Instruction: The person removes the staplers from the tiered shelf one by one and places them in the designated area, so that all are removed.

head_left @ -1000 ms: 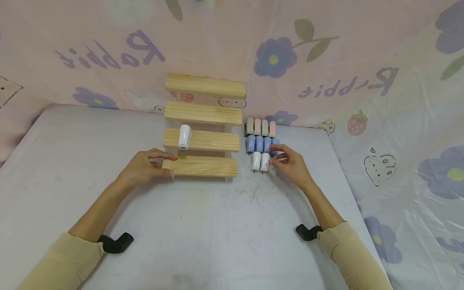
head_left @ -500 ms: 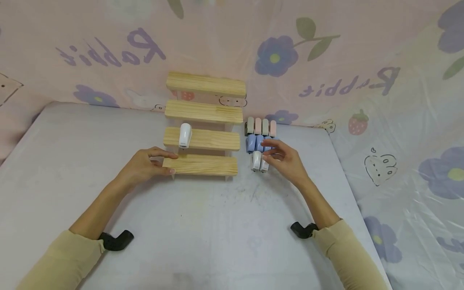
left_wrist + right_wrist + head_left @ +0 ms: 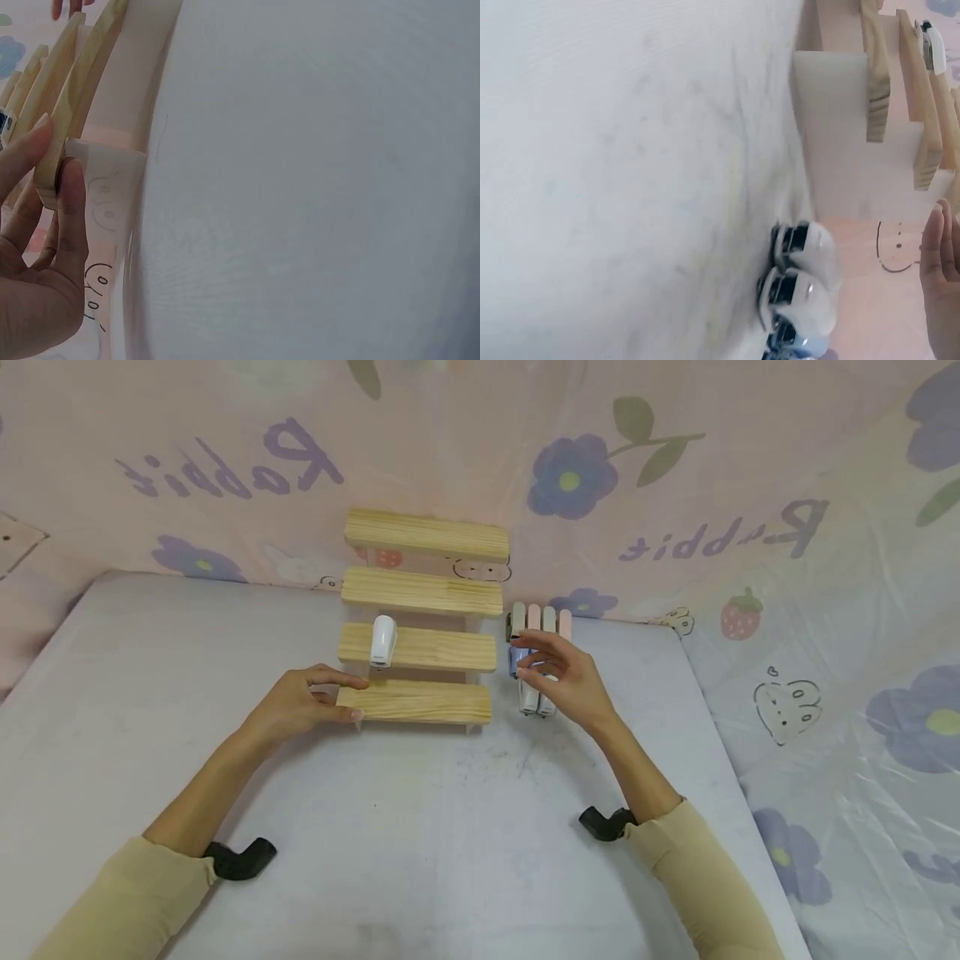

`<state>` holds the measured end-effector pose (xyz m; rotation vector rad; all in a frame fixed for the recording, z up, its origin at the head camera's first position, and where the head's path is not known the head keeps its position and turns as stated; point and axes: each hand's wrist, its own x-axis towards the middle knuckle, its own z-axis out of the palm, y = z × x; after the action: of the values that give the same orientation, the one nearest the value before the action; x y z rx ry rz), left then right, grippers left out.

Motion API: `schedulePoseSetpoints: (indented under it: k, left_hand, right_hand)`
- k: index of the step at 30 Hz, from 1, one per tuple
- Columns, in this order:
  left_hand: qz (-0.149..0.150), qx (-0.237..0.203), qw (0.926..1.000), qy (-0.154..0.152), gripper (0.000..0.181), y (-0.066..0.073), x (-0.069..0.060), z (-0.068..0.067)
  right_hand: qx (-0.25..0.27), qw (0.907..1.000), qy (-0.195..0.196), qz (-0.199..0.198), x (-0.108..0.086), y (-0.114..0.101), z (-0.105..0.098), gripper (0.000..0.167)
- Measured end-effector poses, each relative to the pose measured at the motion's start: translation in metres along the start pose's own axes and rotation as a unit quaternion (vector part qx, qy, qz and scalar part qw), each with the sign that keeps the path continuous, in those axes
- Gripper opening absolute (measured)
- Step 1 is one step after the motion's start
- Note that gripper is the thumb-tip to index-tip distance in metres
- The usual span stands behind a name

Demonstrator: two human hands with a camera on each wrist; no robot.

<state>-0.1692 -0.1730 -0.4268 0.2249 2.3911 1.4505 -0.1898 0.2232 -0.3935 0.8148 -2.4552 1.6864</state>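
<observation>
My left hand [image 3: 292, 708] pinches the left end of the lowest wooden board of a tiered display rack [image 3: 416, 702]. Its thumb and fingers lie on either side of the board in the left wrist view. A white mini stapler [image 3: 383, 642] stands on the second board from the bottom. Bent and apart, the fingers of my right hand [image 3: 570, 685] hover over the stapler group, with nothing visible between them. Beneath it are two white mini staplers [image 3: 528, 699] and a row of blue staplers [image 3: 517, 662], partly covered by the hand. In the right wrist view only fingers [image 3: 931, 251] show at the edge.
Grey-green staplers [image 3: 518, 621] and pink staplers [image 3: 534, 620] form the back row, right of the rack. A printed cloth [image 3: 435, 452] hangs behind the white table [image 3: 420, 843]. Clear side panels [image 3: 832, 127] support the boards.
My right hand has moved left across the stapler group, from its right side toward the rack, covering more blue staplers. My left hand has kept its hold on the lowest board.
</observation>
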Motion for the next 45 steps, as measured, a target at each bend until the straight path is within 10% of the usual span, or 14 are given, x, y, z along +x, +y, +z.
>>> schedulePoseSetpoints:
  k: [15, 45]
  left_hand:
    - [0.007, 0.009, 0.9999, 0.006, 0.05, -0.001, 0.0, 0.002]
    - [0.022, -0.018, 0.9994, 0.019, 0.051, 0.002, -0.01, 0.008]
  right_hand:
    - [0.034, 0.9988, -0.035, -0.006, 0.023, -0.054, 0.027, 0.049]
    - [0.059, 0.9957, -0.071, -0.007, 0.065, -0.036, 0.085, 0.052]
